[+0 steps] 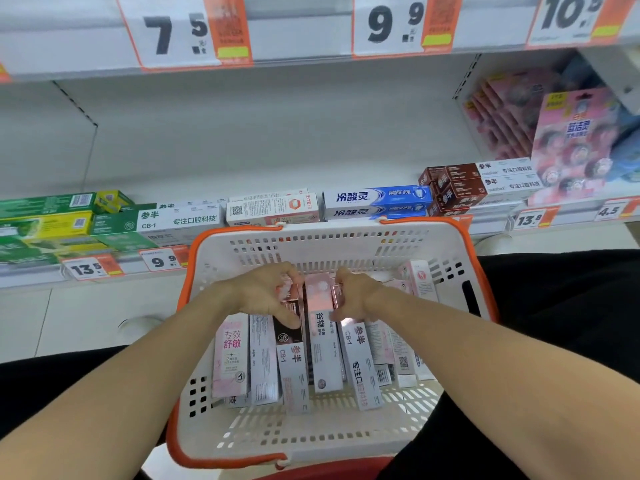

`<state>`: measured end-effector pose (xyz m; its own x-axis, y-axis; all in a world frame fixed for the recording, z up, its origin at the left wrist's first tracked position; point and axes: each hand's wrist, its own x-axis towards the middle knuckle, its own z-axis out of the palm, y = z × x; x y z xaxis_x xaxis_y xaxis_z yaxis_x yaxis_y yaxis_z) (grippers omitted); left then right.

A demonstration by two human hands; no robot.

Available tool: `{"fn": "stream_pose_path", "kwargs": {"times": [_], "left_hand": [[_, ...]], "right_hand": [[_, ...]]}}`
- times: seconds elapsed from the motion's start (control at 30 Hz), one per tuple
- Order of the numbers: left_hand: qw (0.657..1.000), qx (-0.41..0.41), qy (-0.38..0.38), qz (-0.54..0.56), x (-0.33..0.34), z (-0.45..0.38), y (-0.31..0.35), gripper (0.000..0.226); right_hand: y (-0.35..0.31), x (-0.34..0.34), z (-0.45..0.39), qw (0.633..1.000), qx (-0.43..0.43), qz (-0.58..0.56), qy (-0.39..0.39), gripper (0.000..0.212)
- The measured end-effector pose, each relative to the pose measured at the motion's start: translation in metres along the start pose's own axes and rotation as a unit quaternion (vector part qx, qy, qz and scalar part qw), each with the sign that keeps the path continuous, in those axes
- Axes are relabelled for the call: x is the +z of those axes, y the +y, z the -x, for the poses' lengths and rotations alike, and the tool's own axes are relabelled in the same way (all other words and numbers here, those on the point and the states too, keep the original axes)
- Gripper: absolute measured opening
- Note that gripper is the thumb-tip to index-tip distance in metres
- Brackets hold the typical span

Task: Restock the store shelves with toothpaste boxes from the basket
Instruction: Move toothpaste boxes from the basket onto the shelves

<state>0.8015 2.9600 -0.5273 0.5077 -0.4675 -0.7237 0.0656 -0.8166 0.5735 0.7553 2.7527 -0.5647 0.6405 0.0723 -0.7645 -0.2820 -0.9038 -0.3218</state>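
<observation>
A white basket (325,441) with an orange rim rests on my lap and holds several pink and white toothpaste boxes laid lengthwise. My left hand (263,292) curls round the far end of a dark-and-pink box (292,362). My right hand (353,296) grips the far end of a white box (360,368) marked CB-1. Between my two hands lies another pink-topped box (323,344). The shelf (242,161) behind the basket has a row of boxes along its front edge.
On the shelf front stand green boxes (52,220), white boxes (270,207), blue boxes (377,200) and brown boxes (460,188). Pink hanging packs (571,143) fill the right. Price tags line the shelf edges. My dark-clothed legs flank the basket.
</observation>
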Motion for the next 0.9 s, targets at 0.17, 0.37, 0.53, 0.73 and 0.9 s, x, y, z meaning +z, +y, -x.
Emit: {"fn": "stream_pose_path", "kwargs": {"times": [0.17,0.37,0.53,0.73,0.9], "left_hand": [[0.987,0.006,0.106,0.123,-0.02,0.015,-0.002,0.059],[0.944,0.017,0.187,0.272,-0.048,0.031,-0.017,0.044],[0.95,-0.004,0.22,0.22,-0.045,0.03,-0.024,0.022],[0.957,-0.047,0.247,0.143,-0.017,0.022,-0.019,0.03],[0.988,0.014,0.11,0.108,-0.022,0.03,-0.01,0.051]], "right_hand": [[-0.008,0.0,0.005,0.998,-0.04,-0.007,0.048,0.055],[-0.014,-0.046,0.02,0.993,-0.084,-0.085,0.016,0.044],[-0.032,-0.097,0.034,0.983,-0.153,-0.101,0.012,0.052],[-0.04,-0.092,0.042,0.98,-0.181,-0.088,-0.003,0.058],[-0.032,-0.082,0.048,0.979,-0.165,-0.123,-0.014,0.058]]}}
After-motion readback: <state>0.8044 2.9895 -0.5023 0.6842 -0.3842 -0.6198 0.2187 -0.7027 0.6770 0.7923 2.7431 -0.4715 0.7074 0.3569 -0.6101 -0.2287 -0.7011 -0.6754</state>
